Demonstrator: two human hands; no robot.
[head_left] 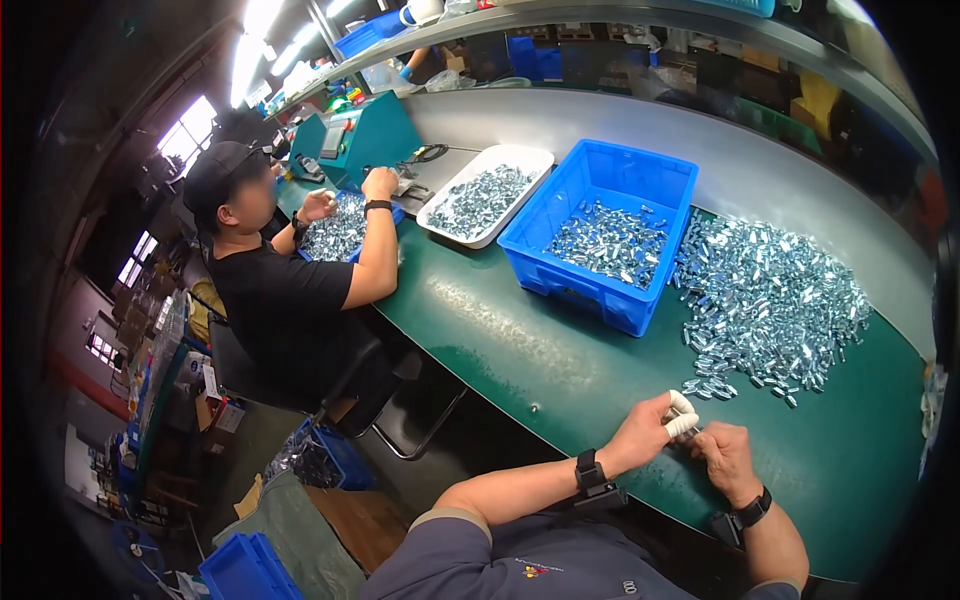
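My left hand [645, 432], with white finger covers on its fingertips, is closed in a pinch on a small shiny metal part [689, 436]. Right beside it, my right hand [728, 460] has its fingers curled in against the same spot; what they grip is hidden. Both hands are over the near edge of the green bench. Just beyond them spreads a large loose heap of small silvery metal parts [770, 300]. To the left of the heap stands a deep blue bin [532, 268] with more such parts on its bottom.
A white tray [548, 160] of metal parts lies left of the bin. Further left, a seated co-worker [300, 270] handles parts over a blue tray [398, 214], near a teal machine [370, 140]. The green bench [480, 330] backs onto a metal panel [500, 112] beneath a shelf.
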